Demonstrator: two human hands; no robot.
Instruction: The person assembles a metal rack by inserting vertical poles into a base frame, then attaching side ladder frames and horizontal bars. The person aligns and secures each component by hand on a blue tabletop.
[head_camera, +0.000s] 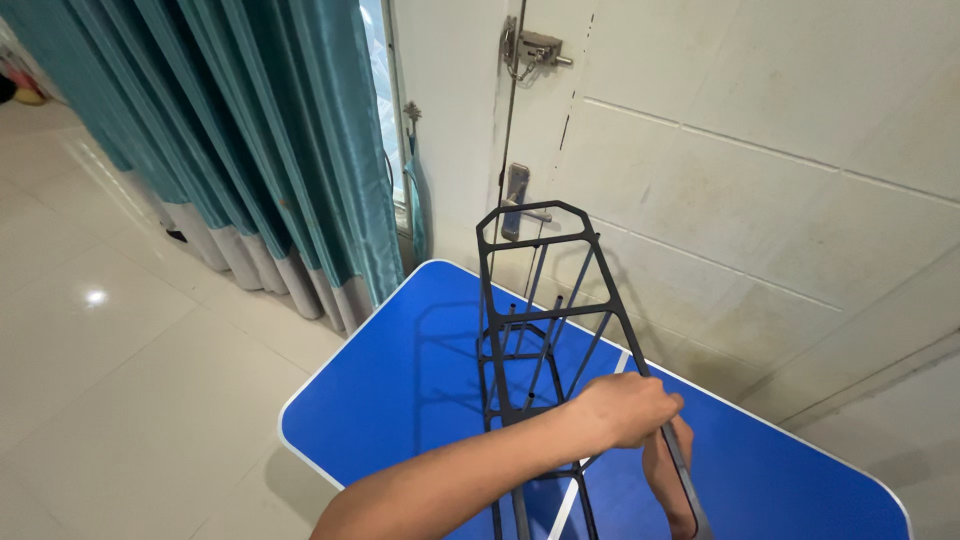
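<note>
Left hand (625, 410) fisted, gripping black rack (540, 300) rod.

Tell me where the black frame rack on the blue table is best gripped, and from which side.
Probably at the near right upright rail of the black rack, from the near side, where the left hand closes over it and the right hand sits below. The rack stands tall and narrow on the blue table, and its inner rods look too thin to take a firm grip.
</note>
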